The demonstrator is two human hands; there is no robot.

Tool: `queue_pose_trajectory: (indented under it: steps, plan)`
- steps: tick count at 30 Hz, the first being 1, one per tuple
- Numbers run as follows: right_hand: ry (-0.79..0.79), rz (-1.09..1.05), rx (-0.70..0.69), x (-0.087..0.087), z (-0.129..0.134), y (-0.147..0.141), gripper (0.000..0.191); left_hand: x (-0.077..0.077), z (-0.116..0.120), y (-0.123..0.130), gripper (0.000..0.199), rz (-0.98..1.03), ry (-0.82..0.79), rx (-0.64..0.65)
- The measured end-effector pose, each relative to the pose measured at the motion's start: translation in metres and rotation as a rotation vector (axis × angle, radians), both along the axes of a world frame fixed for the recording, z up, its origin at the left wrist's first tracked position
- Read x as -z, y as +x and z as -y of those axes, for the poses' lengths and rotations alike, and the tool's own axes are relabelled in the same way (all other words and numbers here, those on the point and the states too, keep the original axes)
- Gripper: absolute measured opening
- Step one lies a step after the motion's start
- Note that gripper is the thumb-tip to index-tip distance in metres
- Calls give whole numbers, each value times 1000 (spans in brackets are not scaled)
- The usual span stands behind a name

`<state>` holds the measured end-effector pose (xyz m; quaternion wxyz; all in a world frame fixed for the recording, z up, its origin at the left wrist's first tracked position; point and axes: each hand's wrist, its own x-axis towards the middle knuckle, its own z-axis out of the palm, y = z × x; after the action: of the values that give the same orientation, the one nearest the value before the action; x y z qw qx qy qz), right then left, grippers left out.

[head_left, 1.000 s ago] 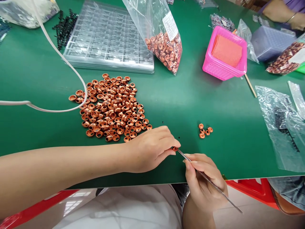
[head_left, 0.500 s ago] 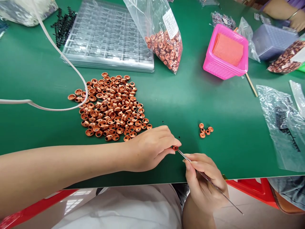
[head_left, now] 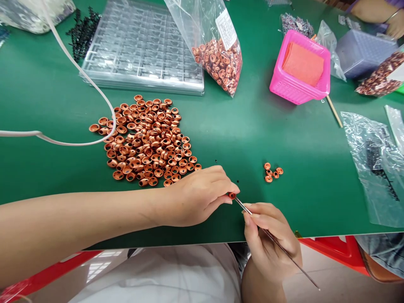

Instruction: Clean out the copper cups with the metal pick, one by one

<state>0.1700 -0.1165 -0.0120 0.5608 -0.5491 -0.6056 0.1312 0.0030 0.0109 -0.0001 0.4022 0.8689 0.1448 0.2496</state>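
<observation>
Between thumb and forefinger, my left hand point(head_left: 202, 195) pinches a small copper-coloured cup-shaped part point(head_left: 232, 195) with holes in it. My right hand point(head_left: 273, 240) grips a thin metal rod point(head_left: 284, 249), held slantwise like a pen. The rod's upper tip meets the copper part; whether it goes inside is too small to tell. Its thin lower end sticks out past my right palm, beyond the table edge. Left of my left hand spreads a large pile of matching copper parts point(head_left: 148, 143). Several more copper parts point(head_left: 268, 172) lie in a small group above my right hand.
Stacked clear plastic trays point(head_left: 142, 50) and a bag of copper parts point(head_left: 221, 63) stand at the back. A pink basket point(head_left: 299, 92) holds an orange block. A white cable point(head_left: 78, 71) loops over the pile. At right lie plastic bags point(head_left: 372, 168); another person's arm point(head_left: 372, 10) shows beyond.
The rod's lower end has swung slightly down and left as my right hand shifted a little. My left hand keeps the same pinch on the copper part.
</observation>
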Motion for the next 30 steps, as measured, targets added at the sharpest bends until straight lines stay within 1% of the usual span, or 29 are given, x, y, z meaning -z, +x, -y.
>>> queue_pose_trajectory:
  steps: [7, 10, 13, 15, 18, 19, 21, 23, 25, 27, 30]
  plan:
    - [39, -17, -11, -1, -1, -1, 38, -1, -1, 0, 15, -5, -8, 3]
    - [31, -10, -3, 0, -1, -2, 38, -1, -1, 0, 15, -9, -10, 4]
    - [51, -18, 38, 0, -1, -3, 35, -2, -1, 0, 14, -12, -19, 3]
    - [97, -41, 63, -1, -2, -3, 32, -3, -1, 0, 14, -15, -22, 11]
    - [167, -54, 111, -4, -4, 0, 16, -4, -2, 0, 15, -21, -7, 29]
    - [180, -43, 131, -6, -4, 1, 14, -5, -2, 0, 16, -21, 4, 32]
    - [176, 1, 147, -10, -2, 4, 22, -5, -3, 0, 16, -23, 30, 32]
    - [131, 71, 115, -13, 0, 8, 27, -7, -2, -1, 16, -29, 54, 28]
    - [51, 181, 15, -14, 3, 14, 30, -9, -1, -3, 17, -40, 71, 29]
    - [-35, 308, -134, -15, 3, 19, 36, -12, 0, -3, 16, -41, 82, 38]
    - [-47, 459, -232, -13, 0, 26, 49, -15, 2, -4, 15, -32, 98, 57]
